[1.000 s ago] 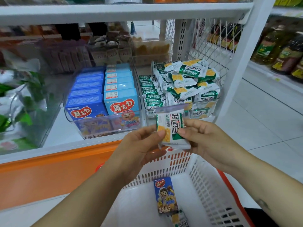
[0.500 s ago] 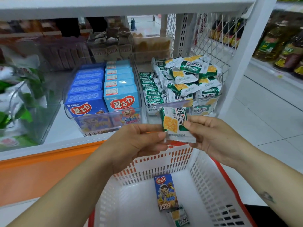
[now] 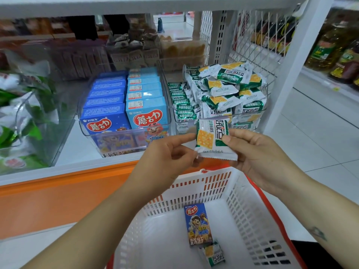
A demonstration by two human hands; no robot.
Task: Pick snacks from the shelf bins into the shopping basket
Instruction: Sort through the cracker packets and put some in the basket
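Head view, packet: we hold the cracker packet (image 3: 211,139) in the air, just in front of the cracker bin (image 3: 223,90) and above the far wall of the shopping basket (image 3: 196,188).
Head view, left grip: our left hand (image 3: 167,160) pinches the packet's left edge between thumb and forefinger.
Head view, right grip: our right hand (image 3: 258,158) pinches the right side, thumb on the printed face.
Head view, basket floor: a blue box (image 3: 199,224) and a green packet (image 3: 213,255) lie there, touching.
Risk, release point: the packet hangs over the far rim, not the middle. Let go here, we judge it could clip the rim and fall outside.
Risk, slick wrapper: both grips are light edge pinches on glossy film, so it may slip early.
Risk, uneven release: if one hand lets go first, the packet swings and lands off target.
Risk, crushing: we think a tighter squeeze could crack the biscuits.
Risk, heaped bin: packets pile above the bin's clear wall, so a brush from our knuckles could spill some.
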